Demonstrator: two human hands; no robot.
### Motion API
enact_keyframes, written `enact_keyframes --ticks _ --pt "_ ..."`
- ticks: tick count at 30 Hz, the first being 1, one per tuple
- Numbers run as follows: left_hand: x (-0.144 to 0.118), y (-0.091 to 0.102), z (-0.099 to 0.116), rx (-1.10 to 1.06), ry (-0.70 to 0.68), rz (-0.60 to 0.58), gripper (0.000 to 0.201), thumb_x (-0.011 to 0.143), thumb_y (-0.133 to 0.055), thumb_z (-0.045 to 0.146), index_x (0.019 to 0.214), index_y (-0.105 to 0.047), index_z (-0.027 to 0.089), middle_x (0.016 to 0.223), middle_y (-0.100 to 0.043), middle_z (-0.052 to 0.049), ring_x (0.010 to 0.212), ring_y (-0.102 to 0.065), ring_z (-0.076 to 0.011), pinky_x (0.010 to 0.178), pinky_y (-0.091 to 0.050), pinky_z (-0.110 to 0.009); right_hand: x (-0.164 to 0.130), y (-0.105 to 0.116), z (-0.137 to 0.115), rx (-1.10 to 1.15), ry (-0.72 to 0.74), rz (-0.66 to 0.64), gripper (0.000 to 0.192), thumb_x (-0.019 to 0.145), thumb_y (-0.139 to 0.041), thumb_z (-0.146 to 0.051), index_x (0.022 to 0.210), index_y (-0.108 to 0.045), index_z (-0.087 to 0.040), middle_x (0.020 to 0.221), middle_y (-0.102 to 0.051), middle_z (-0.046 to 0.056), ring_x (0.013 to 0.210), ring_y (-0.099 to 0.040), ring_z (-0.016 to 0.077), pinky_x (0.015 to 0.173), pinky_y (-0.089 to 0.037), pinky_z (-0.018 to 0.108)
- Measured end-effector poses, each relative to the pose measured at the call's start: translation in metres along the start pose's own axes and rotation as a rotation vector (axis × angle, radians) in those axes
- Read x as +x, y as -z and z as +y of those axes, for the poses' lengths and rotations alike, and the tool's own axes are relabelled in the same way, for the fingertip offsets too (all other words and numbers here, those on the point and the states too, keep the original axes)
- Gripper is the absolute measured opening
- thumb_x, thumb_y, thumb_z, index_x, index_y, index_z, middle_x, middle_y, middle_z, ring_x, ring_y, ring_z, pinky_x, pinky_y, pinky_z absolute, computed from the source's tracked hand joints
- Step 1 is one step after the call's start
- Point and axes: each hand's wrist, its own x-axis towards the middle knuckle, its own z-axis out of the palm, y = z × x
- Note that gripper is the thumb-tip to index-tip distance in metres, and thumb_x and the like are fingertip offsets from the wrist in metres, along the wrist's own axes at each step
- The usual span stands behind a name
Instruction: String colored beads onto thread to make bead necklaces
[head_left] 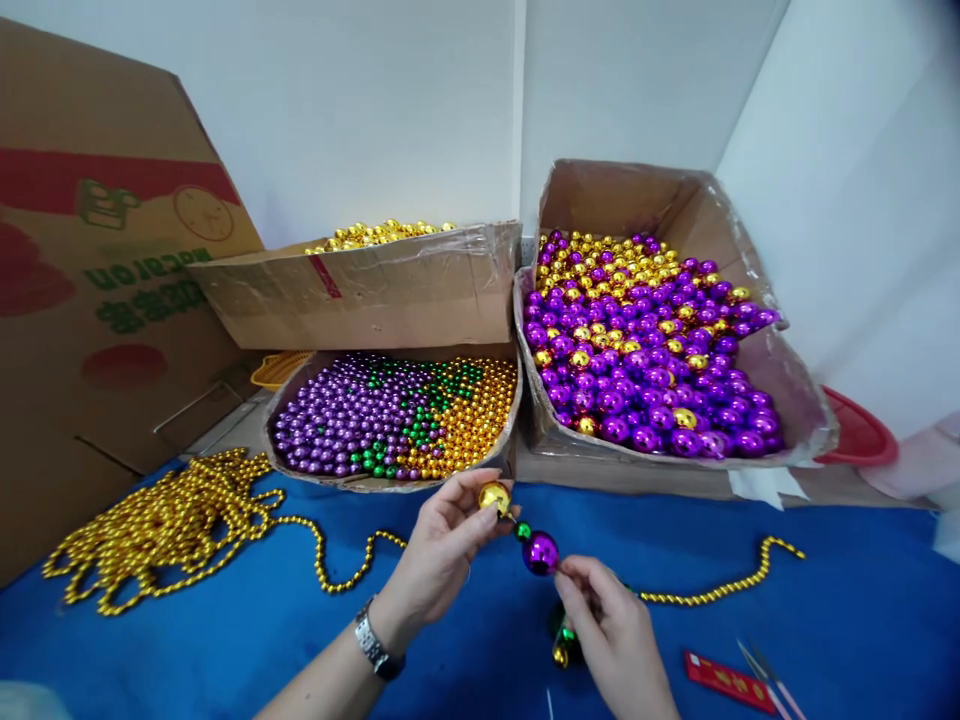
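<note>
My left hand [435, 555], with a metal watch on its wrist, pinches a large gold ball [494, 496] at the top of a short run of beads. Below it sit a small green bead [523, 531] and a large purple ball [540, 552]. My right hand [611, 625] grips the string just under the purple ball. More green and gold beads [562, 645] hang beneath my right hand. A gold bead strand [712, 590] runs right from my hands across the blue cloth [225, 650].
A pile of gold bead strand [161, 525] lies at left. Behind stand a box of small purple, green and gold beads [394, 415], a box of large purple and gold balls [645, 345], a box of gold balls [379, 235]. Scissors [765, 672] and a red lighter [727, 683] lie at right.
</note>
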Motion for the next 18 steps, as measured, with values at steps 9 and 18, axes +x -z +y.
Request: enact_keyframes --ticks 9,18 --pt "-0.0028 0.0017 0.0011 0.015 -0.014 0.060 0.035 0.071 -0.073 0.018 0.103 -0.059 0.018 0.112 -0.064 -0.011 0.093 -0.064 -0.0205 0.083 -0.050 -0.032 -0.0028 -0.0017 0.0100 0.123 0.014 -0.054 0.023 0.094 -0.042 -0.033 0.102 -0.060 -0.021 0.092 -0.062 0.007 0.070 -0.066 0.0157 0.063 -0.055 0.021" --pt "-0.0067 0.0038 -0.0024 0.137 -0.030 0.054 0.030 0.075 -0.070 0.021 0.102 -0.057 0.018 0.107 -0.065 -0.010 0.092 -0.062 -0.0194 0.083 -0.048 -0.032 -0.0042 -0.0046 0.0070 0.168 -0.080 -0.040 0.023 0.089 -0.051 -0.039 0.099 -0.062 -0.021 0.088 -0.062 0.008 0.080 -0.061 0.0199 0.070 -0.051 0.028"
